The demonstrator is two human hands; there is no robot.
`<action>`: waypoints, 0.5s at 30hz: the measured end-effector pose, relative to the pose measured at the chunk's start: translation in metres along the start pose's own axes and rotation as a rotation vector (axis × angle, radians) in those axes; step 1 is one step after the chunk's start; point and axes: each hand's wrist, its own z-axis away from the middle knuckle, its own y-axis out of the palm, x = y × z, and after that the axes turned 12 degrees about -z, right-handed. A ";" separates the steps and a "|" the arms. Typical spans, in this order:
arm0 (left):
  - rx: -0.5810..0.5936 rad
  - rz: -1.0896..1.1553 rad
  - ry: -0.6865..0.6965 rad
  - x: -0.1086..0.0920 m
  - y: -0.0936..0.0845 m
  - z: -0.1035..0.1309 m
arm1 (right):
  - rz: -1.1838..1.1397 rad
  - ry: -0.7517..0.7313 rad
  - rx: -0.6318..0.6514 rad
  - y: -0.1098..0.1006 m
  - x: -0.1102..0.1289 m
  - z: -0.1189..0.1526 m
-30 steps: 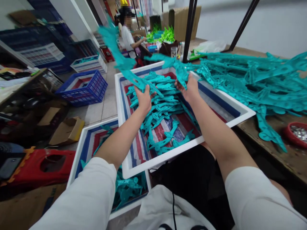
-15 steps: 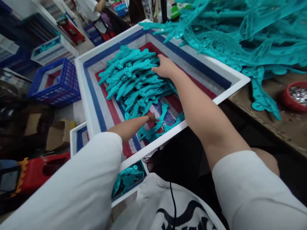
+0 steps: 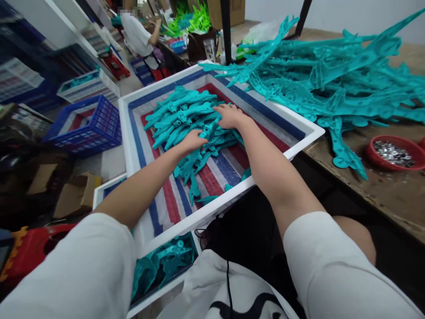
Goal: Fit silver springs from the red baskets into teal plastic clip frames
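Two hands are in view. The fingertips of the left hand (image 3: pixel 193 141) meet the lower end of one angled teal part (image 3: pixel 211 128); the fingers of the right hand (image 3: pixel 229 116) bend over its upper end. The undersides of both sets of fingers are hidden, so I cannot tell whether either is clenched or merely touching.

Beneath and around the fingers lies one pile of teal parts (image 3: pixel 181 110), inside the upper crate (image 3: pixel 199 218); overlap prevents a count. Nearer the wearer than the fingers, one lower crate (image 3: pixel 157 295) is partly covered by the upper one, its teal contents uncountable.

Right of the fingers, one tangled teal heap (image 3: pixel 332 84) is on the table (image 3: pixel 392 199), with one red bowl (image 3: pixel 387 165) of metal pieces. A second red item (image 3: pixel 422 142) is cut off at the frame edge. Beyond the fingers, one person (image 3: pixel 136 33) is blurred.
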 end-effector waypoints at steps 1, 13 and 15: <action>-0.045 -0.046 0.076 0.001 -0.028 0.001 | 0.032 -0.065 0.016 -0.001 -0.001 0.001; -0.736 0.185 0.298 0.006 -0.058 0.011 | -0.618 0.001 -0.064 0.026 0.025 0.004; -0.349 0.378 0.315 -0.001 -0.031 0.003 | -0.758 -0.122 -0.084 0.040 0.033 0.000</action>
